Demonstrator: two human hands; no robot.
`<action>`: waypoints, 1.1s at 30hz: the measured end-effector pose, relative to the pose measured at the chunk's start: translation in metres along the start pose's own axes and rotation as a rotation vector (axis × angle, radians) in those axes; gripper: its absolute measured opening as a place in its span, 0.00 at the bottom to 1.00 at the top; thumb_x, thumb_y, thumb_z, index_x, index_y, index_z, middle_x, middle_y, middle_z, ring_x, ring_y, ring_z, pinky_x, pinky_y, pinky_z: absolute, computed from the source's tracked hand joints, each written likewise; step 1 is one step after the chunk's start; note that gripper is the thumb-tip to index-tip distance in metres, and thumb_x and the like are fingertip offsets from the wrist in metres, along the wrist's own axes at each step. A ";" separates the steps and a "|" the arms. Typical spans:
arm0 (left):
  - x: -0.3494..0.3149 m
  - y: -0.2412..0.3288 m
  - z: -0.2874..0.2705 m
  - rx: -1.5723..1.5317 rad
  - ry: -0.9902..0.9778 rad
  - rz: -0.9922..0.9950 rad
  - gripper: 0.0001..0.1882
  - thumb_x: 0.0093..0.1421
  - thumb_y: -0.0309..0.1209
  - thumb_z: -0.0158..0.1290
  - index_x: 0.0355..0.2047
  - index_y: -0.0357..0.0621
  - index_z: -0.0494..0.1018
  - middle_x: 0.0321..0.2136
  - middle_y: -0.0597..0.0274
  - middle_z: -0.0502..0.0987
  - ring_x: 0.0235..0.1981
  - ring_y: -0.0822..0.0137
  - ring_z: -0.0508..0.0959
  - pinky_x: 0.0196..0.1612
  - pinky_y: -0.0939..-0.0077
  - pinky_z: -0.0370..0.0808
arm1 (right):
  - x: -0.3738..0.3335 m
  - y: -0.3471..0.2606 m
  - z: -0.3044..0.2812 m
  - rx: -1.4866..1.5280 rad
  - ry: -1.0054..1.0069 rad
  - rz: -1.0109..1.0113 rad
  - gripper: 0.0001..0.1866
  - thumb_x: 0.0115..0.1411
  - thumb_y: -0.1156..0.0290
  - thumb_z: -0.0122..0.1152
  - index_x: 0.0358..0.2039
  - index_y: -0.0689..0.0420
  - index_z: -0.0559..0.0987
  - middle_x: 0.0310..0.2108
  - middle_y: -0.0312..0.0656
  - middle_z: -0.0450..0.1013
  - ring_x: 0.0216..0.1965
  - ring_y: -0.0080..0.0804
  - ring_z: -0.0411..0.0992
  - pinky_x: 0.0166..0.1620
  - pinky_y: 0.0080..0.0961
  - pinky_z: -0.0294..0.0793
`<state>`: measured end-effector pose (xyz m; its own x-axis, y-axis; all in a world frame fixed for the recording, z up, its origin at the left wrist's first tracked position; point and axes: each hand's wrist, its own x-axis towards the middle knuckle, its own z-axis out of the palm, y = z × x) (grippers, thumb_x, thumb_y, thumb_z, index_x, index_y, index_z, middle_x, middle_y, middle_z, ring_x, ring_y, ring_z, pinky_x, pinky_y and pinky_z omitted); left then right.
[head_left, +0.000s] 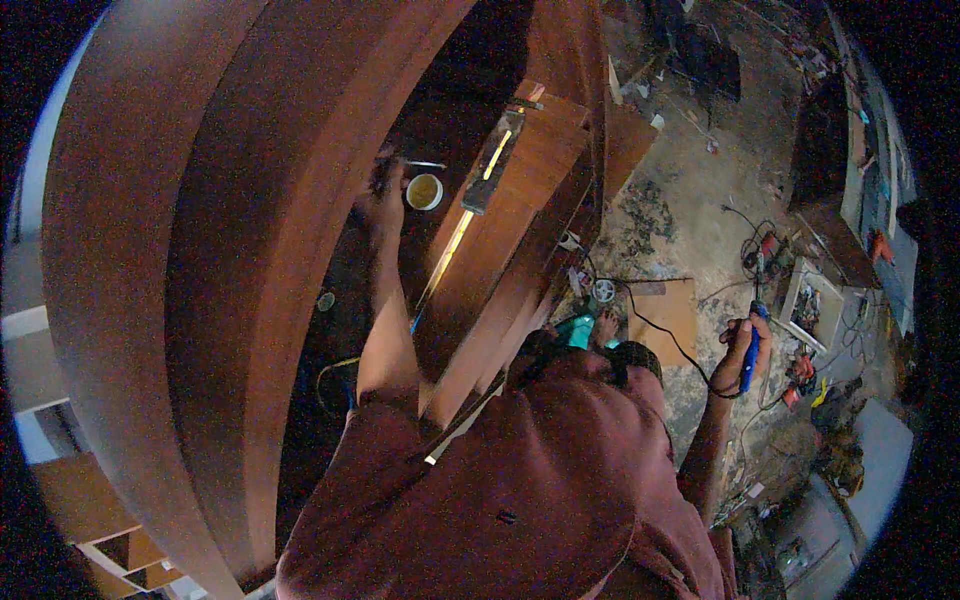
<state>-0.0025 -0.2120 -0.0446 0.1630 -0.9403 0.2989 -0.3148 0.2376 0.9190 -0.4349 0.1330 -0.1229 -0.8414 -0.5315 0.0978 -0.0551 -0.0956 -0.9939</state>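
Observation:
My right hand [762, 345], out to the right above the floor, is closed round the blue handle of a soldering iron [752, 362]. Its thin shaft points away from me, and a black cord [678, 345] loops off to the left. My left hand [382, 190] reaches into the dark inside of a brown wooden cabinet [300, 215]. Its fingers are lost in shadow and blur. Right beside it stands a small white tub [424, 192] with yellowish contents, and a thin pale piece [427, 164] lies by the fingertips. A glowing yellow light strip [455, 245] runs along a wooden board [500, 245].
A dark flat block [493, 165] lies over part of the strip. On the stained floor are a brown sheet [665, 320], a framed box [812, 305] with wiring, red-and-black tools [800, 370] and tangled cords. A roll [603, 290] sits near my feet.

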 end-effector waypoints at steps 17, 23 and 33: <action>-0.034 -0.024 -0.018 -0.110 0.234 -0.262 0.12 0.58 0.36 0.61 0.39 0.46 0.76 0.30 0.69 0.78 0.25 0.77 0.74 0.25 0.80 0.70 | 0.014 -0.001 0.003 -0.040 -0.055 -0.057 0.14 0.64 0.65 0.58 0.45 0.60 0.74 0.28 0.43 0.74 0.26 0.25 0.71 0.29 0.20 0.71; -0.029 -0.012 -0.021 -0.095 0.314 -0.355 0.12 0.56 0.35 0.61 0.34 0.40 0.76 0.24 0.65 0.79 0.16 0.75 0.72 0.19 0.83 0.67 | 0.013 0.004 0.003 0.013 -0.036 -0.040 0.12 0.63 0.68 0.60 0.43 0.61 0.75 0.29 0.43 0.73 0.27 0.27 0.73 0.26 0.21 0.72; -0.030 -0.007 0.039 -0.373 0.002 -0.307 0.17 0.59 0.35 0.58 0.48 0.44 0.74 0.41 0.63 0.79 0.33 0.72 0.79 0.35 0.76 0.74 | 0.015 -0.007 0.013 -0.010 -0.080 -0.052 0.11 0.63 0.69 0.59 0.43 0.61 0.74 0.26 0.41 0.73 0.23 0.25 0.70 0.27 0.21 0.72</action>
<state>-0.0413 -0.1948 -0.0701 0.1981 -0.9802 -0.0002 0.1053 0.0211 0.9942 -0.4401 0.1154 -0.1141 -0.7914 -0.5919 0.1527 -0.1035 -0.1163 -0.9878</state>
